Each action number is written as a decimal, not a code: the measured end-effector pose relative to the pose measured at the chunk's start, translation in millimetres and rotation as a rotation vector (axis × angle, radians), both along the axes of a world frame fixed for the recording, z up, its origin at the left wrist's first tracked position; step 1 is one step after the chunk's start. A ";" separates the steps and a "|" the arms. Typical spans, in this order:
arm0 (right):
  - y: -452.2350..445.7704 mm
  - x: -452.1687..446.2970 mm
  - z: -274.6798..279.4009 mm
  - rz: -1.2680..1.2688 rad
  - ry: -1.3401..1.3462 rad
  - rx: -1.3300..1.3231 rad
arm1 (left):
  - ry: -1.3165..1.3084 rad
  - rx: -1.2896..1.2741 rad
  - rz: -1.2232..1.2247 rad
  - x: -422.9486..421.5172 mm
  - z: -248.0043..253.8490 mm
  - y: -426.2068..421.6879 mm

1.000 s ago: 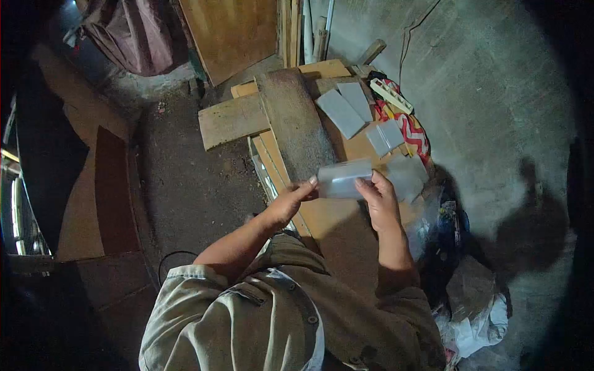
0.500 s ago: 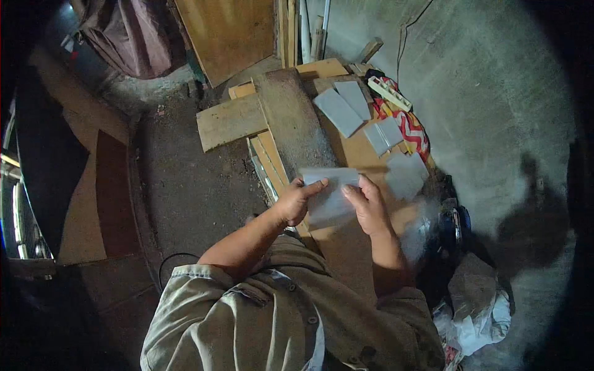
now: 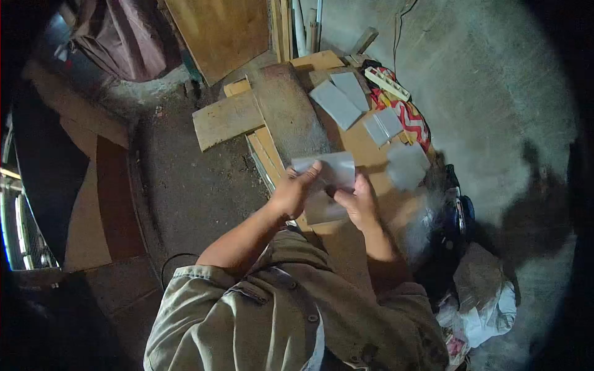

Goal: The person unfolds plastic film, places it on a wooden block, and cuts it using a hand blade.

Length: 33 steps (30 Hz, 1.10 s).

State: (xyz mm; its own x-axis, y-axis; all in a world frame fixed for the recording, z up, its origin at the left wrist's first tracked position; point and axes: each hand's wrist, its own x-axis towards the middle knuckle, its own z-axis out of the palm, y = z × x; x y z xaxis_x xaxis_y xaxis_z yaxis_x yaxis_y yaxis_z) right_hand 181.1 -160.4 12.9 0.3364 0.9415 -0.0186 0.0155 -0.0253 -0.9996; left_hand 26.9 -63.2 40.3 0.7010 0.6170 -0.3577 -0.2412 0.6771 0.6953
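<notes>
A pale, translucent plastic sheet or bag (image 3: 334,166) is held up in front of my body, with a lower flap hanging towards me. My left hand (image 3: 292,193) grips its left side, thumb pressed on top. On the right side, my right hand (image 3: 360,203) pinches it between thumb and fingers. Whether it is one layer or several I cannot tell. Beyond my hands, flat whitish stacks (image 3: 336,105) lie on a brown board (image 3: 370,157). A smaller banded-looking stack (image 3: 383,126) and a loose pale plastic pile (image 3: 407,166) are closer to my right hand.
A worn wooden plank (image 3: 288,111) runs beside the board, with another board (image 3: 228,120) sticking out left. A white power strip (image 3: 387,84) rests on a red and yellow patterned cloth (image 3: 413,123). Bags (image 3: 489,315) sit at lower right by the wall.
The plastic has moved slightly up and left, its upper part now lying flatter and its lower flap more visible. My right thumb has shifted down and left on it.
</notes>
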 end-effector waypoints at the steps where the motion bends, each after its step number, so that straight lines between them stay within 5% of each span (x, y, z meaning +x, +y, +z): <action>1: 0.7 -0.9 1.1 0.042 0.038 0.025 | 0.038 -0.005 0.038 -1.4 1.8 1.1; 7: -10.1 1.2 -5.8 0.073 -0.052 -0.152 | -0.071 -0.019 0.202 -11.5 8.6 13.8; 17: -18.7 -12.3 14.2 -0.006 0.130 -0.030 | -0.195 -0.135 0.416 -34.9 5.4 35.0; 21: -19.2 -24.6 16.8 -0.124 0.046 -0.010 | -0.247 -0.130 0.434 -41.4 25.2 32.3; 24: -19.7 -36.3 15.8 -0.224 0.345 0.085 | -0.370 -0.168 0.396 -46.3 8.8 39.0; 28: -16.0 -51.1 10.1 -0.254 0.402 0.130 | -0.374 -0.178 0.391 -47.1 18.3 34.9; 33: -18.0 -46.6 14.1 -0.172 0.271 0.071 | -0.347 -0.190 0.429 -51.5 18.0 33.5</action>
State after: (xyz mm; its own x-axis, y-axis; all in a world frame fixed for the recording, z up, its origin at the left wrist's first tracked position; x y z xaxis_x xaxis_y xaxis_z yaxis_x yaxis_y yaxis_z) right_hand 134.5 -178.4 27.0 0.4824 0.8735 -0.0653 -0.2496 0.0656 -0.9661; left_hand -24.6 -29.7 58.4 0.4988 0.8187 -0.2843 -0.7129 0.5742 0.4026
